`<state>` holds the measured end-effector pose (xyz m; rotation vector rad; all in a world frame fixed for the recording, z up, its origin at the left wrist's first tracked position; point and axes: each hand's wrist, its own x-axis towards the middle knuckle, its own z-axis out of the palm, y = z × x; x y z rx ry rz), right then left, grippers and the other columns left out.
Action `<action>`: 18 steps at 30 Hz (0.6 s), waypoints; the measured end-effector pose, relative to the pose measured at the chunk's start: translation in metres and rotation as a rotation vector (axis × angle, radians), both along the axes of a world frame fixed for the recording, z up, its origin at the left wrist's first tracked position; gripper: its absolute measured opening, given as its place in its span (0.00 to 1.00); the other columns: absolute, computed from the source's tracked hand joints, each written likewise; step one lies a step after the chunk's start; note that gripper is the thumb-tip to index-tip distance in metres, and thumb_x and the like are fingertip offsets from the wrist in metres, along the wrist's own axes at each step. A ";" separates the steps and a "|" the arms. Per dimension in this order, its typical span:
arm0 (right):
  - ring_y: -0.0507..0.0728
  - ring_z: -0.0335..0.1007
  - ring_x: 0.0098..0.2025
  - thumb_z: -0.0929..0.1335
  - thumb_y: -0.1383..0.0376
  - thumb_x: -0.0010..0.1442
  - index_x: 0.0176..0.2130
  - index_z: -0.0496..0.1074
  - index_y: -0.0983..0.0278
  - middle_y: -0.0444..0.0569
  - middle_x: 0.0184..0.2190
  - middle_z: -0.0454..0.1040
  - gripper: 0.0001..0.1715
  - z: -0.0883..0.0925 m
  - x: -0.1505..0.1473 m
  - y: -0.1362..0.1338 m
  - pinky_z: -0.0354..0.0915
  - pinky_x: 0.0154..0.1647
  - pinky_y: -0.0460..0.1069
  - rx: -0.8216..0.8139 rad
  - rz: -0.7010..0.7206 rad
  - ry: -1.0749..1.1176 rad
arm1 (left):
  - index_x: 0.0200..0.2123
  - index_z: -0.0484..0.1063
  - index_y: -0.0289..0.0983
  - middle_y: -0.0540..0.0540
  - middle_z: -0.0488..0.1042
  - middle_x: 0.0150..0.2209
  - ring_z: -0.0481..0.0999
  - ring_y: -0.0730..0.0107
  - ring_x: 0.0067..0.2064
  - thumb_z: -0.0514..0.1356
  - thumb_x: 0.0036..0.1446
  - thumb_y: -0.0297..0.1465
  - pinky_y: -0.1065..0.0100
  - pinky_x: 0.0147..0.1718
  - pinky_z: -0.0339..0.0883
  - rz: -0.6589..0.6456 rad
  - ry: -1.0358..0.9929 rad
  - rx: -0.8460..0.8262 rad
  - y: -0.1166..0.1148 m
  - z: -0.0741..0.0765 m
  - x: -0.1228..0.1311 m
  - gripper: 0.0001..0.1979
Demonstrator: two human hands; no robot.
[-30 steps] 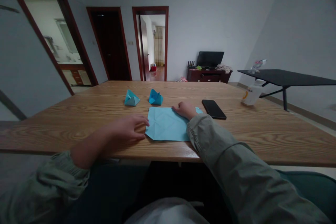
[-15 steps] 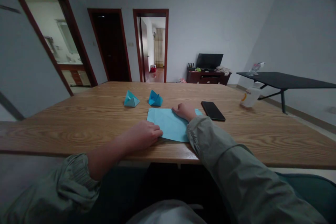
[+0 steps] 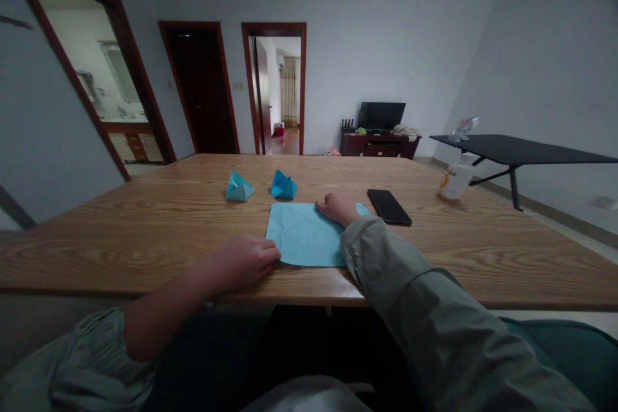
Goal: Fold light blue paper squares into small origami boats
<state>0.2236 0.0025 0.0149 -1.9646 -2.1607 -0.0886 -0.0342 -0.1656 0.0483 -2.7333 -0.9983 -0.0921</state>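
My right hand (image 3: pixel 338 208) lies on the far edge of a flat sheet of light-blue origami paper (image 3: pixel 302 235), fingers loosely curled, pressing lightly, not gripping. My sleeved right forearm (image 3: pixel 386 257) angles in over the sheet's right side. My left hand (image 3: pixel 240 262) rests relaxed and unclenched on the wooden table (image 3: pixel 145 257), its bare forearm reaching in from the left, fingertips at the sheet's near-left edge. The sheet lies directly before me, just beside a black smartphone (image 3: pixel 389 206)
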 end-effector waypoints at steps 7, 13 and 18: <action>0.65 0.72 0.46 0.59 0.48 0.60 0.43 0.77 0.67 0.62 0.44 0.77 0.31 0.002 -0.014 0.002 0.64 0.44 0.53 -0.002 -0.016 0.008 | 0.35 0.74 0.40 0.46 0.77 0.33 0.76 0.66 0.33 0.53 0.59 0.25 0.69 0.31 0.63 0.069 -0.005 -0.098 -0.008 0.010 -0.017 0.11; 0.66 0.72 0.48 0.59 0.48 0.61 0.45 0.76 0.68 0.64 0.45 0.76 0.31 0.003 -0.034 0.002 0.63 0.46 0.54 -0.005 0.006 0.029 | 0.28 0.75 0.40 0.45 0.77 0.29 0.74 0.66 0.29 0.53 0.58 0.27 0.68 0.28 0.62 0.175 0.013 -0.184 -0.012 0.020 -0.032 0.12; 0.67 0.71 0.48 0.58 0.48 0.62 0.46 0.75 0.70 0.66 0.46 0.74 0.32 0.003 -0.043 -0.001 0.64 0.46 0.55 -0.010 0.001 0.039 | 0.38 0.78 0.41 0.45 0.79 0.35 0.76 0.61 0.35 0.57 0.56 0.35 0.65 0.33 0.65 0.263 -0.011 -0.204 0.010 0.067 -0.017 0.11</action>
